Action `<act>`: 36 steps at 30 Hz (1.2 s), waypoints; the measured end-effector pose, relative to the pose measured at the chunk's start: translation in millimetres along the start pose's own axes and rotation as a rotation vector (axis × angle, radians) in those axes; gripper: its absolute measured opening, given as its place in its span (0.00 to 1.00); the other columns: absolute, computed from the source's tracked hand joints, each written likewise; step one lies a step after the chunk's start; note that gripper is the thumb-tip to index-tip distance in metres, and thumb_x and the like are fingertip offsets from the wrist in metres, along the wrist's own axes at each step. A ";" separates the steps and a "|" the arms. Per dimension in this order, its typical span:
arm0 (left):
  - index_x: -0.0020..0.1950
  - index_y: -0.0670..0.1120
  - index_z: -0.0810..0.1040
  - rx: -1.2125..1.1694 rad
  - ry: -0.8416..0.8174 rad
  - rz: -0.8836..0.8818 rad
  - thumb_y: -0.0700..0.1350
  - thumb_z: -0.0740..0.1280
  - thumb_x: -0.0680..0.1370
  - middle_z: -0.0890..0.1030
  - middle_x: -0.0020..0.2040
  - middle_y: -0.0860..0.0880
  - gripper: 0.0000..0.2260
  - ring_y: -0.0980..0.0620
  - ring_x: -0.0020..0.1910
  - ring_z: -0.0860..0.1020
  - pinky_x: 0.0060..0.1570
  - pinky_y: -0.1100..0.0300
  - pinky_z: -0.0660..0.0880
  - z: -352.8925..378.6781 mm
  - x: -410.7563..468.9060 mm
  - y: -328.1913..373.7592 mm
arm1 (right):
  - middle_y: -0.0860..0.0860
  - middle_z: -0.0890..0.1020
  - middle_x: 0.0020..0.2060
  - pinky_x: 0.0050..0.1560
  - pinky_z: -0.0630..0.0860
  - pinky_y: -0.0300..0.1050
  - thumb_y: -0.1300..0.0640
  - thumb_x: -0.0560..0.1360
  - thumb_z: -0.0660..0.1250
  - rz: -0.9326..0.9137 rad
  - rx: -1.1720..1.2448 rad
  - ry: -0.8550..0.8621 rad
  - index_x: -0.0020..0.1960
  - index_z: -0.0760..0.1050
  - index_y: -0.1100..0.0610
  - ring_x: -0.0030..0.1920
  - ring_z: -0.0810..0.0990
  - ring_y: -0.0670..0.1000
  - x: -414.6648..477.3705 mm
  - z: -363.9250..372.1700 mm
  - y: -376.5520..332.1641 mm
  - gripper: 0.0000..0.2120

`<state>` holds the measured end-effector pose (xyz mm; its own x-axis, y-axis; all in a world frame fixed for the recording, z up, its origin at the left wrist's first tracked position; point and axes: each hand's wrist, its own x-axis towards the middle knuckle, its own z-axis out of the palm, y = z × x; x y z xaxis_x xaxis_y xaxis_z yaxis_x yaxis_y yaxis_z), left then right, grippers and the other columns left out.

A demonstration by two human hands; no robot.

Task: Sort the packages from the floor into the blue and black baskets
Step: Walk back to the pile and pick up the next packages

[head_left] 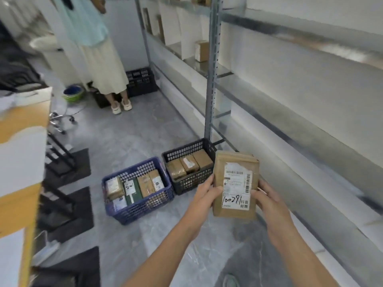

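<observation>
Fingers (214, 191) grip the package (236, 185) by both side edges

The brown package (236, 186) carries a white shipping label (238, 177). At seven o'clock on the label stands a handwritten number (231, 200) in black marker, which reads 100291, though the last strokes are loose. At five o'clock are the printed characters 抖音 (244, 201); the pair under them is unclear. A barcode (247, 183) runs along the three o'clock edge. The fine print is too small to read, as are the labels on the parcels in the blue basket (145, 206) and the black basket (192, 181).
</observation>
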<state>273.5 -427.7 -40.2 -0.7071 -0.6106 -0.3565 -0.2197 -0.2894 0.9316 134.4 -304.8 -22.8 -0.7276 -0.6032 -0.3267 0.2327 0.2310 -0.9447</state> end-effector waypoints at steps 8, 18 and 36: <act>0.57 0.73 0.70 -0.083 0.239 -0.039 0.46 0.61 0.86 0.83 0.55 0.70 0.17 0.71 0.52 0.80 0.49 0.70 0.76 -25.8 12.7 4.2 | 0.45 0.88 0.55 0.62 0.78 0.52 0.64 0.83 0.63 -0.007 -0.086 -0.279 0.64 0.81 0.45 0.58 0.86 0.47 57.8 38.2 -12.1 0.18; 0.78 0.65 0.67 -0.146 0.482 -0.120 0.57 0.63 0.82 0.75 0.73 0.61 0.23 0.60 0.68 0.75 0.66 0.53 0.74 -76.1 5.8 -24.0 | 0.42 0.88 0.55 0.67 0.75 0.51 0.62 0.83 0.65 0.086 -0.197 -0.534 0.63 0.80 0.42 0.60 0.84 0.46 88.8 106.0 -1.6 0.17; 0.73 0.56 0.72 -0.340 0.574 -0.349 0.56 0.64 0.83 0.82 0.65 0.55 0.19 0.56 0.63 0.79 0.57 0.56 0.75 -354.5 69.3 -71.1 | 0.45 0.87 0.54 0.51 0.77 0.42 0.62 0.84 0.64 0.336 -0.406 -0.609 0.57 0.79 0.42 0.55 0.84 0.45 171.0 401.1 59.5 0.14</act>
<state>478.4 -710.7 -156.1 -0.1523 -0.7032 -0.6945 -0.0813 -0.6914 0.7179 282.7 -700.4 -146.0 -0.1531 -0.7352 -0.6603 0.0385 0.6632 -0.7474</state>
